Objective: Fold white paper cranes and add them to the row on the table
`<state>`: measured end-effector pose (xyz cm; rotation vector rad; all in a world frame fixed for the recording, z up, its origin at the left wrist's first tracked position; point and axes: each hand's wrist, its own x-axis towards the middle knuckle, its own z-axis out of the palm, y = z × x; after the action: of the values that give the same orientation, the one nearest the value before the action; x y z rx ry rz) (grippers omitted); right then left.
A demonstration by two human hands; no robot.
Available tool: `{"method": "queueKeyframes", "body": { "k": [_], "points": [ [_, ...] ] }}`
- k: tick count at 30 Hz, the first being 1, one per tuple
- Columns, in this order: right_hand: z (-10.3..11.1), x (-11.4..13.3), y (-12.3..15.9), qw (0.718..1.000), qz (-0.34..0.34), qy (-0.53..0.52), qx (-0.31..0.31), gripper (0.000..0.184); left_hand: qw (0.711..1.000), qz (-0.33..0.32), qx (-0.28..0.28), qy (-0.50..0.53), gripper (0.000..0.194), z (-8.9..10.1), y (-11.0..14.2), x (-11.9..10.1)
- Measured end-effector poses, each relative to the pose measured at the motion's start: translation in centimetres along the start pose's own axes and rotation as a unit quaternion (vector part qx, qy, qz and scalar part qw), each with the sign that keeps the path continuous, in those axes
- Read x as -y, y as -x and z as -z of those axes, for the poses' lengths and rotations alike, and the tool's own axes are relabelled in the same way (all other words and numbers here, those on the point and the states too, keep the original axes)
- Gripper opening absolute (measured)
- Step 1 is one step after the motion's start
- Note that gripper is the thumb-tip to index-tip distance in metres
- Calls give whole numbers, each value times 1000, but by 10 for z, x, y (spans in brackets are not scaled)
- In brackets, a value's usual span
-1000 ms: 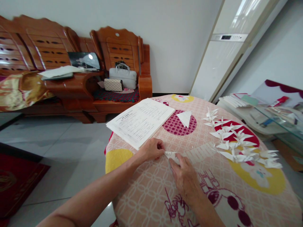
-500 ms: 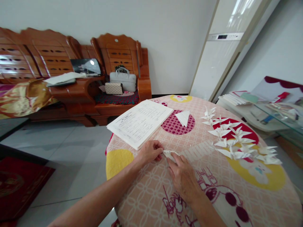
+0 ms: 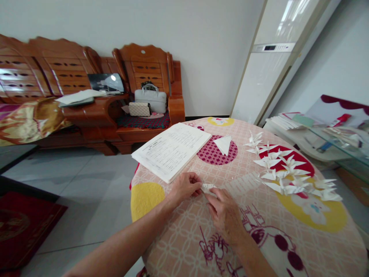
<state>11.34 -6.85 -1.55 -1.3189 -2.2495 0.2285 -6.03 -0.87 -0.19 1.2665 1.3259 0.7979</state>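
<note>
A small folded piece of white paper (image 3: 208, 187) lies low over the tablecloth between my two hands. My left hand (image 3: 188, 185) pinches its left end, the fingers curled in. My right hand (image 3: 224, 207) has thumb and index finger closed on the paper's right side, hiding part of it. Beyond them, a flat folded paper triangle (image 3: 223, 145) rests on the purple checked circle. Several white paper cranes (image 3: 288, 169) stand grouped on the right of the table. To the upper left of my hands is a stack of printed sheets (image 3: 173, 150).
The round table wears a pink patterned tablecloth (image 3: 173, 238). Past it stand a wooden armchair (image 3: 147, 69) with a grey bag (image 3: 151, 100) and a tall white air conditioner (image 3: 259, 80). Papers and a glass shelf (image 3: 340, 144) sit close by the table's right edge.
Both hands have shifted very slightly to the right with the paper, and its visible part looks a little shorter. The cranes, triangle and printed sheets stay put.
</note>
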Motion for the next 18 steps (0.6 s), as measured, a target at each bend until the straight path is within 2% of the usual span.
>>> {"method": "queueKeyframes", "body": {
  "k": [4, 7, 13, 18],
  "points": [
    [-7, -7, -1, 998, -11, -40, -44, 44, 999, -34, -8, 12, 12, -4, 1, 5],
    [-11, -15, -5, 993, -50, -71, -86, 43, 998, -58, -14, 6, 16, -5, -1, 9],
    [-3, -24, -18, 983, -128, -112, -70, 35, 996, -86, -17, 16, 20, -7, -1, 11],
    [3, -26, -18, 979, -116, -149, -73, 28, 995, -82, -38, 43, 17, -10, 2, 10]
  ]
}}
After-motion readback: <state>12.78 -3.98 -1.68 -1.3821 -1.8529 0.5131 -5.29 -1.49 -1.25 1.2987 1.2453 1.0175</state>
